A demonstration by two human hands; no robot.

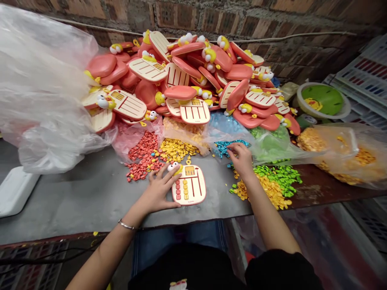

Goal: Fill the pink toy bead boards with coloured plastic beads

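Note:
A cream toy board point(198, 188) with a coral rim and a goggle-eyed yellow character head lies flat on the grey table. Red pieces fill its first slot column and yellow pieces the second; the two right columns show bare slots. My left hand point(159, 187) grips the board's left side, fingers over the head and thumb along the bottom edge. At the blue pieces point(222, 148), my right hand point(242, 159) is closed in a pinch; what lies between its fingertips is hidden. Red pieces point(145, 151) and yellow pieces point(178, 150) lie beyond the board.
Many similar boards point(195, 110) are heaped against the brick wall point(193, 16). Green pieces point(282, 177) and orange-yellow pieces point(270, 189) lie near my right forearm. A clear plastic bag point(45, 88) stands at left above a white box point(16, 189); a green-lined bowl point(328, 100) is at right.

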